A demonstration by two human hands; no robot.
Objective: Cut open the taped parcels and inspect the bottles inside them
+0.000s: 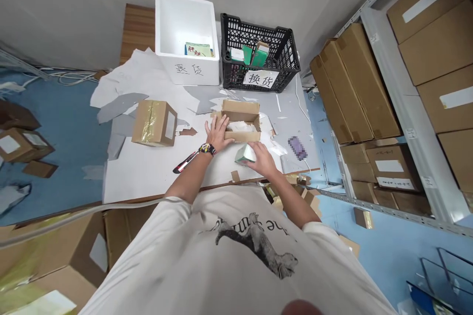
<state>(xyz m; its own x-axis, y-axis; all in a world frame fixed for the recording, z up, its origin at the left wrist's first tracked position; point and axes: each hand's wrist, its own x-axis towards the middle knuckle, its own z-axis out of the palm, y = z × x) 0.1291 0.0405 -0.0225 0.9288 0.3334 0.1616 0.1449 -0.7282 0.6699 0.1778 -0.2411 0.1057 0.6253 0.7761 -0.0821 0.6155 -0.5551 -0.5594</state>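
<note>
An open cardboard box [241,136] stands on the table in front of me, its flaps spread and white packing material [241,127] inside. My left hand [218,134] lies over its left side with the fingers spread. Just below the box's near right corner, my right hand [263,158] grips a small white and green box [245,154], holding it at the tabletop. A box cutter [185,162] with red and black parts lies beside my left forearm. Farther left sits a taped cardboard box [154,123].
At the back of the table [148,177] stand a white foam box [197,70] and a black plastic crate [258,39] holding green cartons. A blurred purple object [297,148] lies on the right. Shelves with cardboard boxes [347,93] rise on the right; more boxes [22,146] lie on the floor.
</note>
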